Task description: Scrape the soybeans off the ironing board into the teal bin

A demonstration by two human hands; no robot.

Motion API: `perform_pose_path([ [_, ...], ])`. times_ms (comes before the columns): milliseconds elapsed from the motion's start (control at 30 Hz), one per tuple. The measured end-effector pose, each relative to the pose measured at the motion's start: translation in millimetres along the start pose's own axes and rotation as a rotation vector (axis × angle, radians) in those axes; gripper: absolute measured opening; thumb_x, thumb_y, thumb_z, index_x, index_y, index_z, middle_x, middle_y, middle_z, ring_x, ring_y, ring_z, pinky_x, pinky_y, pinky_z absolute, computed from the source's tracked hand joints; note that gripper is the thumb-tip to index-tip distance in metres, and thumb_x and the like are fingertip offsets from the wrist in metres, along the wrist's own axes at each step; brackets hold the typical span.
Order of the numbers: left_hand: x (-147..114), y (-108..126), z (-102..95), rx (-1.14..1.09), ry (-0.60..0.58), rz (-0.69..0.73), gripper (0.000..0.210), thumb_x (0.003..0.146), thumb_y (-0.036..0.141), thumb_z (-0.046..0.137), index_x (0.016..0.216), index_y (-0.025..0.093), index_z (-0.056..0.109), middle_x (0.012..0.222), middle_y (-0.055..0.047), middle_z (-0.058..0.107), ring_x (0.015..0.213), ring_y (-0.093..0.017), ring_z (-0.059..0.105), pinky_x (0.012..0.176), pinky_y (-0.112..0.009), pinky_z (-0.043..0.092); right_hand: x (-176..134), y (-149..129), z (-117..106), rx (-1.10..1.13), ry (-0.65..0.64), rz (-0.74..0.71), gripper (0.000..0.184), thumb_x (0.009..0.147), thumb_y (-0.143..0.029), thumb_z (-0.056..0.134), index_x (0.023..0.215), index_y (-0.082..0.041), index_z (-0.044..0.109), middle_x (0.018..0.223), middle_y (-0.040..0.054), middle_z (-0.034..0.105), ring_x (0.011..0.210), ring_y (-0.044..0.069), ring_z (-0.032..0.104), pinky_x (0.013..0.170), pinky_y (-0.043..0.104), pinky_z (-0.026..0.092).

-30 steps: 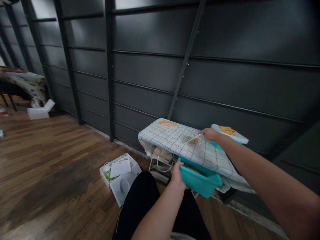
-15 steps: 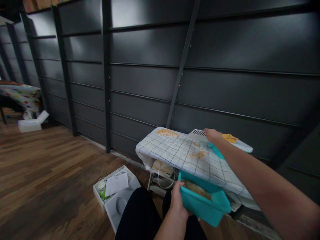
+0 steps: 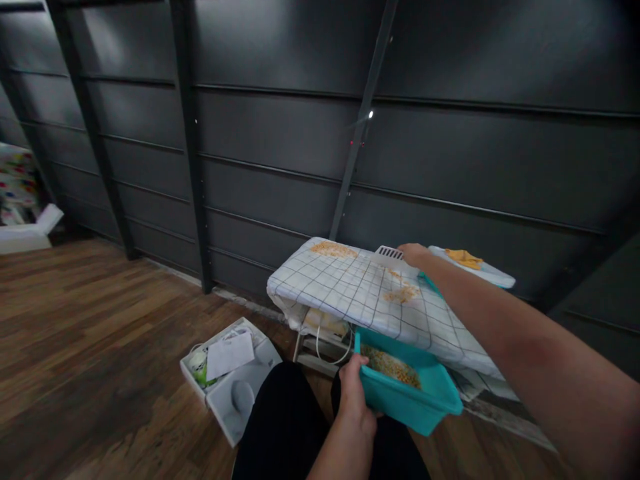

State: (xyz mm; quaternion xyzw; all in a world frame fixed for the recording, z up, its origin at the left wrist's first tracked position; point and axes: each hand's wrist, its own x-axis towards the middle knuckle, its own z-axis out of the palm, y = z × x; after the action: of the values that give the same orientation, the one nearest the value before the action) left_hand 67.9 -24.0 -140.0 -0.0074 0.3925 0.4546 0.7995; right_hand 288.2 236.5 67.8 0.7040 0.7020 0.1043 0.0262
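Note:
My left hand (image 3: 356, 393) grips the left end of a turquoise plastic bin (image 3: 420, 407), its fingers closed on the rim. The bin is just below the table's near edge, above my lap, and holds a layer of yellowish grains (image 3: 393, 369). Out over the table, my right hand (image 3: 416, 255) is closed around a white slotted scoop (image 3: 389, 253); its handle is mostly hidden by the hand. The scoop's slotted end is low over the checked cloth (image 3: 345, 283). Near it lie scattered orange-yellow grains (image 3: 401, 293), and another patch of grains (image 3: 334, 249) lies at the far left.
A white tray or lid (image 3: 493, 273) with a yellow cloth (image 3: 464, 258) lies at the table's right end. On the wooden floor at left stands an open white box (image 3: 240, 400) with papers and a green item. A dark panelled wall (image 3: 270, 167) rises behind the table.
The view has tilted down and shifted slightly. My right hand has moved a little left over the cloth with the scoop. My left hand keeps its grip on the bin.

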Motion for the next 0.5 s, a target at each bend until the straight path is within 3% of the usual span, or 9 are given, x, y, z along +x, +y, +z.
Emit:
perform_pose_path([
  [100, -0.7, 0.4, 3.4, -0.014, -0.024, 0.02, 0.048, 0.061, 0.045, 0.071, 0.103, 0.022, 0.063, 0.088, -0.008, 0.07, 0.084, -0.033, 0.067, 0.076, -0.044, 0.047, -15.1, 0.7, -9.7, -0.037, -0.078, -0.032, 0.032, 0.093, -0.037, 0.06, 0.12, -0.018, 0.061, 0.121, 0.0089, 0.062, 0.102, 0.021, 0.063, 0.086, 0.041, 0.055],
  [233, -1.5, -2.1, 8.0, -0.001, -0.031, 0.002, 0.049, 0.061, 0.043, 0.072, 0.104, 0.021, 0.063, 0.086, -0.009, 0.071, 0.079, -0.033, 0.067, 0.074, -0.045, 0.048, -40.5, -0.3, -19.6, -0.064, -0.086, -0.082, 0.033, 0.093, -0.036, 0.06, 0.121, -0.018, 0.061, 0.125, 0.0098, 0.062, 0.107, 0.022, 0.062, 0.09, 0.044, 0.053],
  [333, -2.1, -5.3, 11.0, -0.011, -0.08, -0.054, 0.05, 0.06, 0.041, 0.071, 0.105, 0.02, 0.063, 0.087, -0.01, 0.071, 0.078, -0.034, 0.068, 0.074, -0.045, 0.049, -61.7, -2.9, -25.1, -0.077, -0.078, -0.116, 0.03, 0.095, -0.017, 0.052, 0.123, -0.016, 0.064, 0.126, 0.0124, 0.065, 0.11, 0.022, 0.063, 0.094, 0.036, 0.05],
  [400, -2.6, -7.9, 12.5, -0.021, -0.103, -0.083, 0.05, 0.06, 0.039, 0.072, 0.105, 0.02, 0.063, 0.087, -0.01, 0.072, 0.079, -0.034, 0.068, 0.074, -0.046, 0.049, -76.5, -5.6, -29.3, -0.088, -0.075, -0.133, 0.041, 0.09, -0.005, 0.046, 0.124, -0.015, 0.066, 0.124, 0.0127, 0.068, 0.108, 0.021, 0.065, 0.091, 0.029, 0.048],
  [500, -2.7, -12.0, 13.5, -0.027, -0.101, -0.094, 0.049, 0.059, 0.038, 0.073, 0.105, 0.021, 0.064, 0.085, -0.009, 0.072, 0.078, -0.034, 0.068, 0.074, -0.046, 0.05, -98.4, -9.7, -35.5, -0.104, -0.066, -0.152, 0.051, 0.084, -0.002, 0.044, 0.126, -0.018, 0.066, 0.121, 0.011, 0.07, 0.104, 0.021, 0.068, 0.085, 0.026, 0.049],
])
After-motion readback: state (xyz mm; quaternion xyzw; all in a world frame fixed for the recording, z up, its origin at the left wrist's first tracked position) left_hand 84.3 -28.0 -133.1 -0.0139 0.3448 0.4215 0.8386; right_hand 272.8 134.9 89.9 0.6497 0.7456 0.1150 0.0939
